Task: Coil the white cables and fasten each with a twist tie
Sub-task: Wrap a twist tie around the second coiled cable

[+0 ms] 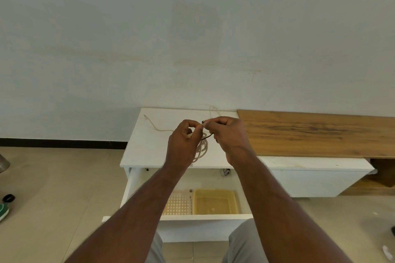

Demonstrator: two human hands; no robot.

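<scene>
A coiled white cable (202, 150) hangs between my hands above the white cabinet top (149, 147). My left hand (183, 142) grips the top of the coil. A dark twist tie (207, 136) wraps the coil, and my right hand (227, 134) pinches its end; both thumbs and forefingers meet at the tie's tip. A second white cable (158, 128) lies loose on the cabinet top behind my left hand, and another strand (213, 110) rises behind my right hand.
Below my arms an open white drawer (205, 217) holds a yellow tray (214, 202) and a perforated white basket (178, 204). A wooden board (320, 132) lies on the low unit at right. Small objects sit on the tiled floor at far left.
</scene>
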